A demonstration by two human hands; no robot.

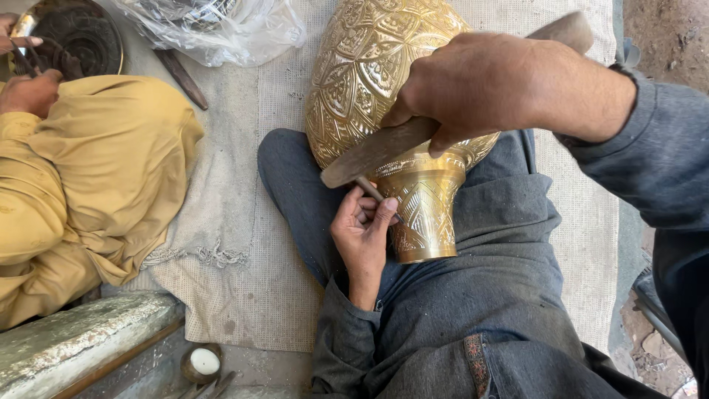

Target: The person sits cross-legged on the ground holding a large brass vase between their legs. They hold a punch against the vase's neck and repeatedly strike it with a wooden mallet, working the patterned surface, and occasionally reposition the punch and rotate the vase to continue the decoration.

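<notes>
Across the lap of a seated person, a large engraved brass vase (384,81) is laid on its side, its flared foot (425,214) pointed toward the camera and rested on grey trousers (487,281). A thin metal punch (368,188) is pinched against the vase's neck by the left hand (362,233), the fingers (369,214) curled tight together around the tool. A worn wooden mallet (391,144) is gripped by the right hand (480,85), the fingers there clamped fully around its shaft, with its lower end seen just above the punch. The vase's golden surface is covered with petal-shaped panels filled with fine floral chasing, while the foot is marked with zigzag and hatched lines. A coarse pale cloth (236,244) is spread on the ground beneath the work. At the left, another person in mustard-yellow clothing (96,170) is seen, hands occupied with a dark round patterned dish (77,37). A crumpled clear plastic bag (214,26) lies at the top, and a small round tin with a white disc (203,362) sits near the lower edge beside a weathered stone slab (81,332).
</notes>
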